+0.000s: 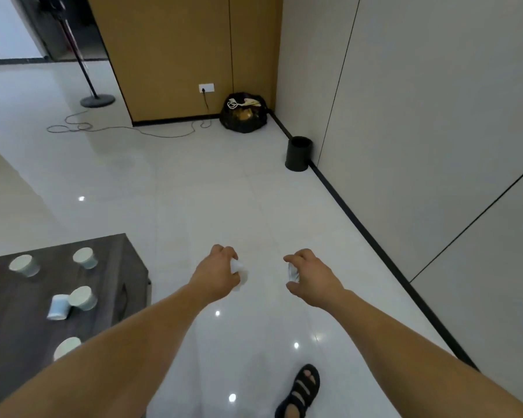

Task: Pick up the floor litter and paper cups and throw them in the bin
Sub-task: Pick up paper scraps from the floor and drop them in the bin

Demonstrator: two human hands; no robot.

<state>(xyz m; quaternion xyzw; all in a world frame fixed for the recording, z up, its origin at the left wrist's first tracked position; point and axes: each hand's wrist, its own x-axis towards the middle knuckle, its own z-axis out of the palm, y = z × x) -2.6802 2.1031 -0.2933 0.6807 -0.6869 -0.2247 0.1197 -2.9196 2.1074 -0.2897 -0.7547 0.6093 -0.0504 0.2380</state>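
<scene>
The floor is glossy white tile with light reflections. At far right, a black bin stands upright against the wall base. Beyond it, in the far corner, sits a black bag. A thin cable loops across the far floor, ending left near the round base of a stand. A sandalled foot rests on the near floor.

The dark table occupies the near left. On it stand four pale cups: far left, far right, middle and near. A light-blue cup lies on its side, touching the middle cup.
</scene>
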